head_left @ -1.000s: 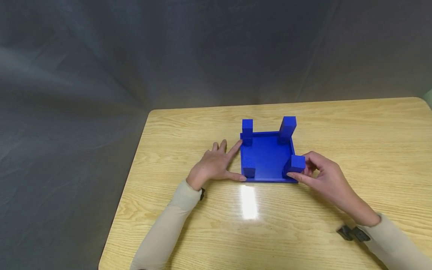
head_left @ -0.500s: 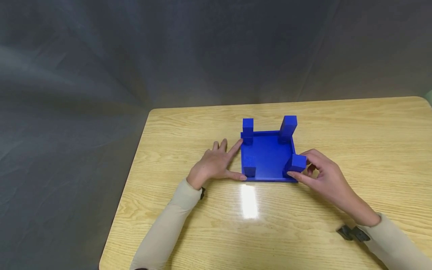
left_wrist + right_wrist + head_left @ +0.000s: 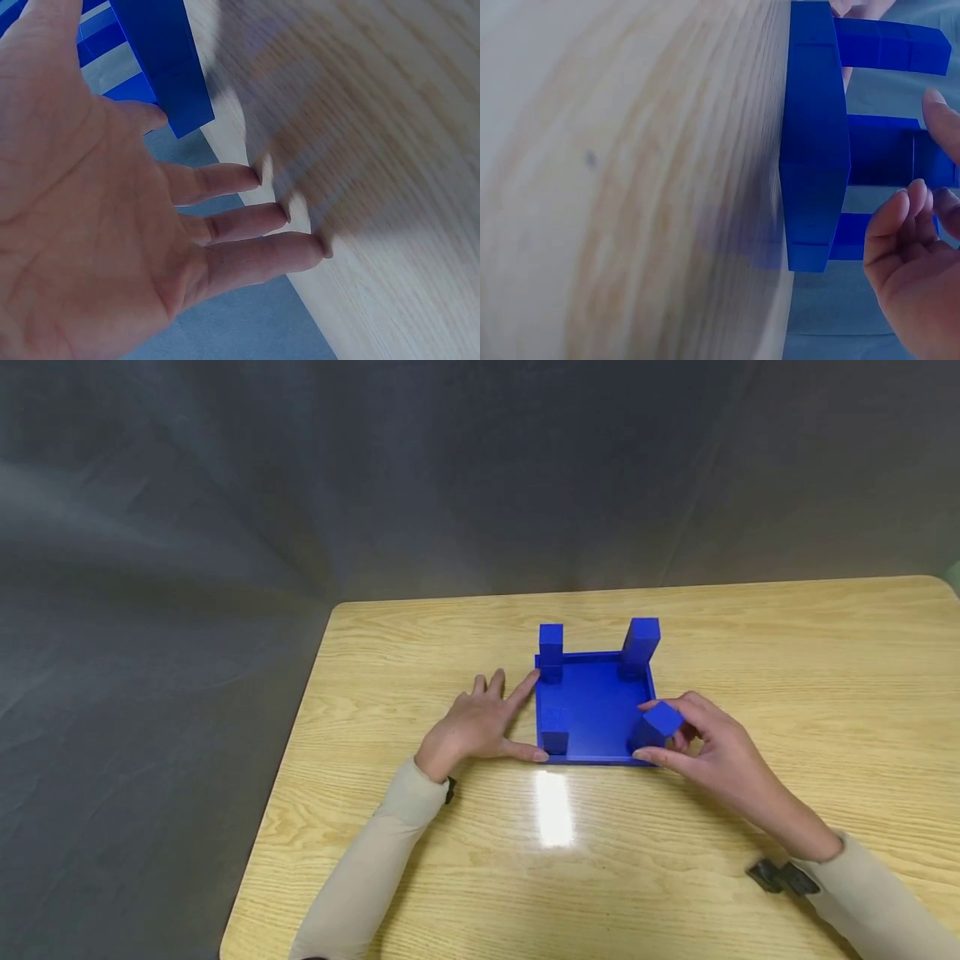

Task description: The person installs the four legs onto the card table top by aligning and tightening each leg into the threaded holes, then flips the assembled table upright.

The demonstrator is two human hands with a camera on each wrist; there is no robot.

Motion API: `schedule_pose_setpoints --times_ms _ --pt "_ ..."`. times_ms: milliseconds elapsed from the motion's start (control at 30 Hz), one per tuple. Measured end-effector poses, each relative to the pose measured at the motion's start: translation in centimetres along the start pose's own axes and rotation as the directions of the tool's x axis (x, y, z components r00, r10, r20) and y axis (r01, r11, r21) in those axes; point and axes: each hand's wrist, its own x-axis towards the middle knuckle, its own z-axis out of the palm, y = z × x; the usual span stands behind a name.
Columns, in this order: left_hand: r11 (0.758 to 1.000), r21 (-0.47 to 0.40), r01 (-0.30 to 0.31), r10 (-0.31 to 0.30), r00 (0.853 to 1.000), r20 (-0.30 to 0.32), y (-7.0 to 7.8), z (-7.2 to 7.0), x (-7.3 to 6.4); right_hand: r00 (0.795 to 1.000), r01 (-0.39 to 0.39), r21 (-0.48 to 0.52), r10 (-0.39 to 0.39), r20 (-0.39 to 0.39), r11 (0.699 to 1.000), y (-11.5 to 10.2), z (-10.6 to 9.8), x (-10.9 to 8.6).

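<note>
A blue square tray-like base point(image 3: 600, 702) with a low rim lies on the table, a square blue post standing at each corner. My right hand point(image 3: 727, 752) pinches the near right post point(image 3: 663, 720) between thumb and fingers; the post's top is turned askew to the base. On the other side, my left hand point(image 3: 476, 727) is spread, its thumb and index fingertip at the base's left edge. In the left wrist view, the remaining fingers point(image 3: 255, 251) reach out straight, apart from the base. The far left post point(image 3: 551, 645), far right post point(image 3: 641, 642) and near left post point(image 3: 555, 735) stand upright.
The wood-grain table point(image 3: 420, 643) extends around the base, its far and left edges visible. A dark grey curtain point(image 3: 480, 477) hangs behind and to the left. A bright light reflection shows on the table in front of the base.
The near right post has turned in my right hand, its top going from nearly aligned with the base to a diamond. My right fingers have shifted around it. My left hand stays put.
</note>
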Motion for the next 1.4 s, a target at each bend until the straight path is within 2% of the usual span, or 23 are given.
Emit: schedule_pose_setpoints --times_ms 200,700,833,1000,1133,1267,1400 --pt "1.000 0.000 -0.005 0.005 1.000 -0.003 0.1 -0.1 0.1 0.999 -0.034 -0.021 0.033 -0.024 0.999 -0.1 -0.2 -0.2" --pt "1.000 0.007 -0.015 0.015 1.000 -0.020 0.3 0.0 0.2 0.997 0.011 -0.089 -0.017 -0.071 0.996 -0.4 -0.4 -0.2" --pt "1.000 0.006 -0.017 0.017 1.000 -0.023 0.3 0.0 0.2 0.997 -0.001 -0.078 -0.005 -0.073 0.997 -0.6 -0.4 -0.3" --pt "0.999 -0.043 -0.012 0.011 1.000 -0.019 0.4 0.0 0.0 0.999 -0.030 -0.054 0.028 -0.030 0.998 -0.5 -0.5 -0.5" --pt "0.994 -0.110 -0.023 0.022 1.000 -0.010 0.3 0.2 -0.7 0.997 0.006 -0.042 -0.003 0.072 0.999 -0.1 -0.9 -0.7" --pt "0.994 -0.085 -0.062 0.060 0.998 -0.025 -0.2 0.3 -1.6 0.986 0.083 -0.027 -0.078 0.150 0.996 0.7 -1.3 -1.2" --pt "0.990 -0.043 -0.133 0.129 0.988 -0.089 -0.9 0.4 -2.5 0.983 0.081 -0.027 -0.075 0.167 0.996 1.2 -1.9 -1.7"
